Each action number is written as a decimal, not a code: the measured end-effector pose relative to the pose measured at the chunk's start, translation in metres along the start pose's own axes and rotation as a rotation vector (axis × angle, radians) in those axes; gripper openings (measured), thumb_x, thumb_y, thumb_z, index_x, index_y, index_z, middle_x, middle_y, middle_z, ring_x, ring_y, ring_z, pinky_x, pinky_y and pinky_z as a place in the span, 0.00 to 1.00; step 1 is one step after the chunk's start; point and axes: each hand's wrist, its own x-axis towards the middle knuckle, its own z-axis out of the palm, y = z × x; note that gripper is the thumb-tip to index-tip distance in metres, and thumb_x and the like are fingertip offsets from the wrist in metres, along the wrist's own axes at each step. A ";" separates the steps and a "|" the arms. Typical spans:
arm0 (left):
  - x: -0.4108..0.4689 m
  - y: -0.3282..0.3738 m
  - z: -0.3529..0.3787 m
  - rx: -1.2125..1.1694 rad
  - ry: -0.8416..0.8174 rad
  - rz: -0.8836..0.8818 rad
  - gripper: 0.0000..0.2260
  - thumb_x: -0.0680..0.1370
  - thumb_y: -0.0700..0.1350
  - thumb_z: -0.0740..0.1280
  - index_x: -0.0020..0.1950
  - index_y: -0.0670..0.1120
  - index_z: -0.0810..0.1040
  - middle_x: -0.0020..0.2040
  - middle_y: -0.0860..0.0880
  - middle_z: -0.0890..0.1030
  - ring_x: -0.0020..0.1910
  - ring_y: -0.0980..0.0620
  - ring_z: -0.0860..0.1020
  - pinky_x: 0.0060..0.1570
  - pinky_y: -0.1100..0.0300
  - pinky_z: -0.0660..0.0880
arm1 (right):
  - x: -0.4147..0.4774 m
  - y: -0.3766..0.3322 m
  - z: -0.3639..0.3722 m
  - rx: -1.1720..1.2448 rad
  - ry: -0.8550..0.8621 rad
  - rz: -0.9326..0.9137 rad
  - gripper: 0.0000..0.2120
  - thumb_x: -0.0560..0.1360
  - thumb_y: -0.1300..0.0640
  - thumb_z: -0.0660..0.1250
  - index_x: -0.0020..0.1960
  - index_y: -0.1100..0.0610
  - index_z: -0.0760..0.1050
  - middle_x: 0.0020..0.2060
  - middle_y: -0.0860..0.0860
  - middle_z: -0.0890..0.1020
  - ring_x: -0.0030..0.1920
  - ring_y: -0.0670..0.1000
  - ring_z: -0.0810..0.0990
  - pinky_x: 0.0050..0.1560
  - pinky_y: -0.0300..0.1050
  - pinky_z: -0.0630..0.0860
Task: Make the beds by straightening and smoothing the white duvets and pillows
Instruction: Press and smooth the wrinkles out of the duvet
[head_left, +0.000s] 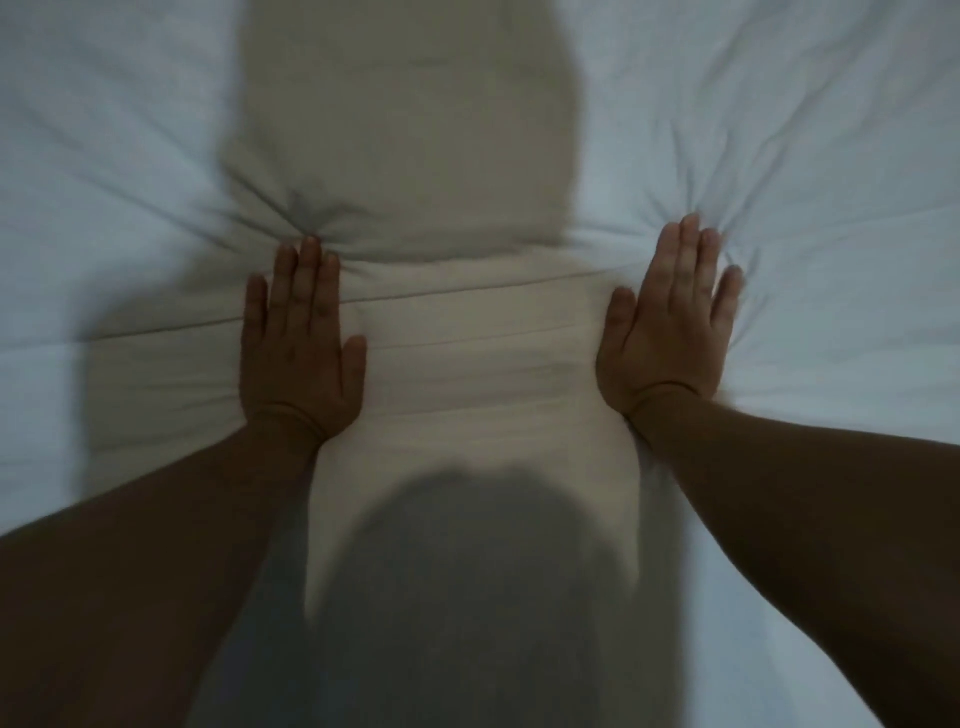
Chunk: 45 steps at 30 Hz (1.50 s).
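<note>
- Smoothing step — left hand (301, 343) and right hand (670, 322) lie flat, fingers straight, pressing the white duvet (779, 130).
- Next, likely: sweep outward across the creases bunched at the fingertips.

The white duvet (478, 338) fills the view, soft and puffy, lying spread out flat. A straight seam or edge crosses it from side to side, with faint parallel creases on the near side. Just beyond that line are two dents, well apart, with wrinkles fanning from each. The left hand (298, 353) and the right hand (670, 332) press flat there.
</note>
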 end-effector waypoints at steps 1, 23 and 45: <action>0.000 0.000 -0.001 0.005 -0.003 -0.008 0.34 0.79 0.52 0.56 0.83 0.41 0.52 0.83 0.42 0.51 0.82 0.44 0.48 0.79 0.42 0.46 | -0.001 0.001 0.001 0.003 -0.005 0.003 0.32 0.83 0.47 0.46 0.83 0.61 0.46 0.82 0.56 0.50 0.82 0.55 0.45 0.80 0.59 0.43; 0.055 0.247 -0.017 -0.055 -0.037 -0.505 0.29 0.84 0.51 0.50 0.83 0.43 0.50 0.83 0.44 0.52 0.82 0.43 0.50 0.79 0.43 0.49 | 0.093 0.240 -0.088 -0.230 -0.171 -0.355 0.31 0.85 0.44 0.44 0.83 0.58 0.49 0.82 0.55 0.54 0.82 0.52 0.48 0.80 0.58 0.45; 0.144 0.611 0.014 0.002 -0.028 -0.626 0.31 0.83 0.53 0.49 0.83 0.40 0.48 0.83 0.43 0.49 0.82 0.46 0.47 0.80 0.46 0.47 | 0.144 0.499 -0.065 0.138 -0.283 -0.717 0.29 0.85 0.48 0.50 0.82 0.60 0.53 0.81 0.56 0.54 0.81 0.54 0.49 0.80 0.56 0.50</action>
